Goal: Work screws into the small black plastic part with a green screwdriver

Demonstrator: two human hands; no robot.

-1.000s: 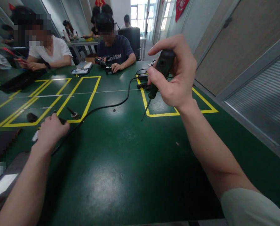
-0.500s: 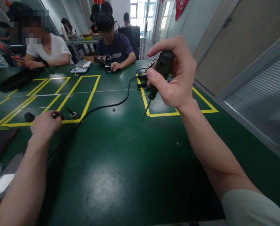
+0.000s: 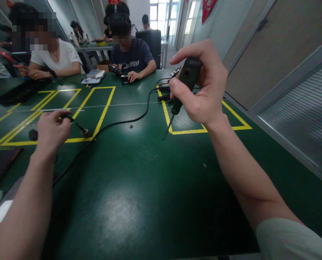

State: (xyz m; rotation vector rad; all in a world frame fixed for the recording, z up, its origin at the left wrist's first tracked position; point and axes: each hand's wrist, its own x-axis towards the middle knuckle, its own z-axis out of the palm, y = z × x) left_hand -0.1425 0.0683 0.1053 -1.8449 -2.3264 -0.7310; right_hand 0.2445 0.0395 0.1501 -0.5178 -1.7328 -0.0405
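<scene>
My right hand [image 3: 208,88] is raised over the table, closed around the dark handle of a screwdriver [image 3: 189,74]. Its thin shaft points down and to the left, and the tip touches nothing. On the left, my left hand [image 3: 52,130] pinches a small dark piece [image 3: 66,116] between thumb and fingers; its kind is unclear. Just right of that hand stands a dark part with a pale ring and a slanted stem [image 3: 85,132]. A dark rounded knob-like piece [image 3: 33,135] lies left of my wrist, partly covered.
A black cable [image 3: 128,121] snakes across the green table [image 3: 155,202] between my hands. Yellow tape [image 3: 103,115] marks out boxes. Black items [image 3: 164,97] lie behind my right hand. Two people sit across the table, one handling a dark device [image 3: 125,79]. A dark flat object [image 3: 3,162] lies near left.
My left hand has risen from the tabletop and moved slightly away from me, with the small dark piece in its fingers. My right hand and the screwdriver have barely moved.
</scene>
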